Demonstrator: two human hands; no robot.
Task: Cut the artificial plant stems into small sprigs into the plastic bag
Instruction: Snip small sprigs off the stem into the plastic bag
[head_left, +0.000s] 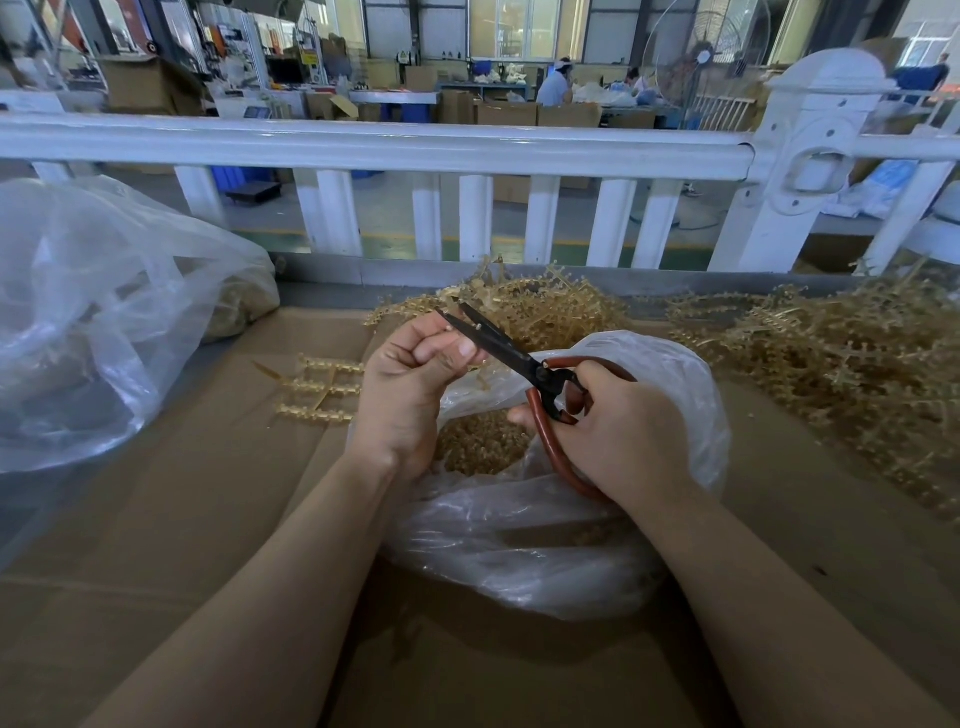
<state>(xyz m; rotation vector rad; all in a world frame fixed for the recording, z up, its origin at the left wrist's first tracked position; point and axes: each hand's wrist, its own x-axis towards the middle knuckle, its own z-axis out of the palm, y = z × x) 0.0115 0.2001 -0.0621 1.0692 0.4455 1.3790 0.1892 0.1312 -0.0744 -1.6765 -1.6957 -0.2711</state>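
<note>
Okay, head view: my left hand (410, 384) sits above the crumpled clear plastic bag (524, 525), fingers curled, thumb and fingertips pinching a short tan plastic sprig piece (451, 330) that pokes up near the blades; my right hand (618, 431) grips the black-bladed scissors with reddish-brown looped handles (519, 358), fingers wrapped through and round the loops; blades slightly parted, tips pointing up-left, crossing just beside the left fingertips; I cannot tell if the blades touch the sprig.

Bag lies open on the brown cardboard sheet (208, 519) covering the table; mouth faces up, a heap of small tan cut sprigs (480, 441) inside it, right under the hands; a flat tan stem section with three beaded side branches (319, 387) lies on the cardboard just left of the left hand.

Behind the bag, a tangled pile of uncut tan artificial stems (545, 306); a bigger tangled pile of the same stems (831, 364) at right, apart from the bag; large clear plastic sack (104, 312) at far left with tan bits in it; white fence railing (415, 140) along the table's far edge; workshop floor and boxes beyond, blurred.
</note>
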